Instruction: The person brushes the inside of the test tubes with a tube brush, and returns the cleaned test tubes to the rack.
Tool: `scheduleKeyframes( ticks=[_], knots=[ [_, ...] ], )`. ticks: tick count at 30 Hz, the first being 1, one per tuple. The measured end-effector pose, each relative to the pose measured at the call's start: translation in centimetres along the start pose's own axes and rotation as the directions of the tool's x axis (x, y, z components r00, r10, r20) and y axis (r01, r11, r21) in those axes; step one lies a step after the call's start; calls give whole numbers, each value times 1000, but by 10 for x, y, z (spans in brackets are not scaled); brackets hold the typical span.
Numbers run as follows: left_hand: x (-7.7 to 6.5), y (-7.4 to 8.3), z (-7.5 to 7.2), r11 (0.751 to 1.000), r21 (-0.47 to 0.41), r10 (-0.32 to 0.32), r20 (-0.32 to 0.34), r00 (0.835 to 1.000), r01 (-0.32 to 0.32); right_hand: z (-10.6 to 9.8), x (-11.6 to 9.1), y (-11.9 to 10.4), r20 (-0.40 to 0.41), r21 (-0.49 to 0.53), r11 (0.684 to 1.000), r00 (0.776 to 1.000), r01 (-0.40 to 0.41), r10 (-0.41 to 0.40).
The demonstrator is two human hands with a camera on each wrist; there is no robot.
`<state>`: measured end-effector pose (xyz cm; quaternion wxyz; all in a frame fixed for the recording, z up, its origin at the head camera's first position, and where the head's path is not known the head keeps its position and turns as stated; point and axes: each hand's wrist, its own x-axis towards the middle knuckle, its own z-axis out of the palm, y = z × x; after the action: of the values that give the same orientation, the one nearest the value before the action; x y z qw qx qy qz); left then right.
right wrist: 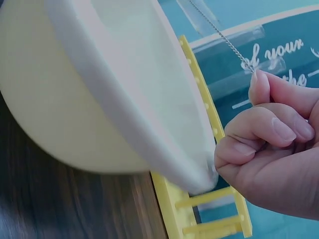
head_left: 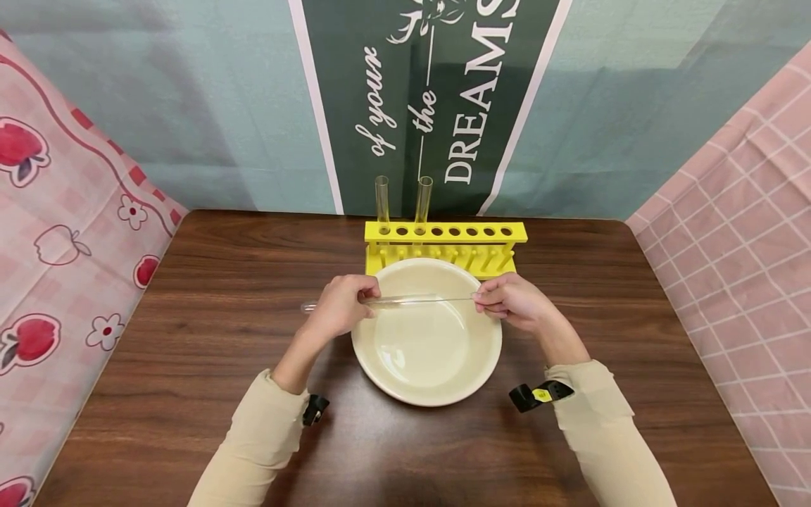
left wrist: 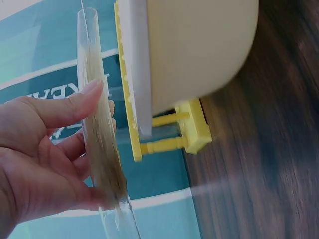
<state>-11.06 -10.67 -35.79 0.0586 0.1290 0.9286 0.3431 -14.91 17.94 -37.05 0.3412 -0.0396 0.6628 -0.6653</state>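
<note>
My left hand [head_left: 342, 304] grips a clear glass test tube [left wrist: 85, 31], which lies nearly level over the far part of a cream basin [head_left: 426, 352]. Inside the tube, pale brown bristles of a test tube brush [left wrist: 102, 149] show in the left wrist view. The tube's rounded end sticks out left of the hand, and its mouth points right. My right hand [head_left: 514, 301] pinches the brush's thin twisted wire handle [right wrist: 222, 36] between thumb and forefinger, at the basin's right rim, with the other fingers curled in.
Behind the basin stands a yellow test tube rack [head_left: 484, 231], partly hidden by its rim. Two clear test tubes [head_left: 381, 201] stand upright in its left part. All this sits on a dark wooden table [head_left: 222, 317], with a printed cloth [head_left: 241, 113] hanging behind.
</note>
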Motion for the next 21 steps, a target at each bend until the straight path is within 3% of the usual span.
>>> scheduleKeyframes(
  ticks=[3, 8, 13, 21],
  knots=[
    [2, 5, 4, 999, -6, 31, 10, 999, -31, 8, 4, 0, 20, -44, 999, 1000, 1, -1],
    [3, 8, 9, 1000, 2, 29, 9, 1000, -29, 17, 8, 1, 25, -65, 998, 1000, -6, 7],
    [2, 8, 9, 1000, 10, 20, 13, 1000, -20, 19, 9, 4, 7, -73, 997, 1000, -28, 29],
    [1, 8, 7, 999, 18, 50, 3, 999, -50, 17, 8, 4, 5, -158, 987, 1000, 1, -1]
  ],
)
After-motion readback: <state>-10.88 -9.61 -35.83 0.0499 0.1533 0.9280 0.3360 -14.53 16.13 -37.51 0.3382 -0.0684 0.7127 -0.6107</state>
